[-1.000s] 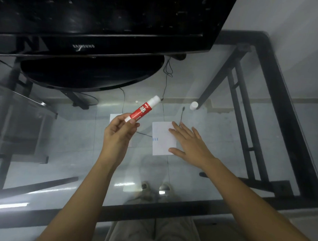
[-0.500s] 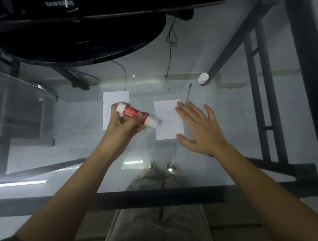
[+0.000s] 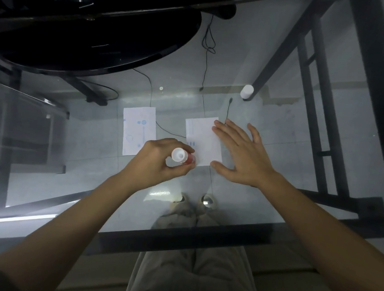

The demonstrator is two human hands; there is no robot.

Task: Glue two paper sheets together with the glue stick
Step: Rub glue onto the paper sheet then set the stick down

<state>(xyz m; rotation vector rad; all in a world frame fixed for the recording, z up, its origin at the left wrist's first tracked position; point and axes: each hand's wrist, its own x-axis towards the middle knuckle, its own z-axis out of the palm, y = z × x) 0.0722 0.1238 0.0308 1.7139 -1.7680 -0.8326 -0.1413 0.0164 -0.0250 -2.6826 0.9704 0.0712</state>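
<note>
Two small white paper sheets lie on the glass table. The left sheet [image 3: 139,131] has faint blue print. The right sheet [image 3: 201,141] lies under the fingers of my right hand [image 3: 241,154], which presses flat on its right edge. My left hand [image 3: 157,161] holds the red and white glue stick [image 3: 181,157] upright, its white end toward the camera, at the lower left corner of the right sheet. The stick's lower tip is hidden. The white cap [image 3: 247,91] stands apart at the back right.
A black monitor with a round base [image 3: 98,42] fills the back left. Black cables [image 3: 206,64] run below the glass tabletop. The table's black front edge [image 3: 182,235] is near my lap. A black metal frame [image 3: 316,106] shows at the right.
My left hand swung the glue stick from pointing up and away, through sideways, to upright over the right sheet's lower left corner. My right hand stayed on the sheet.
</note>
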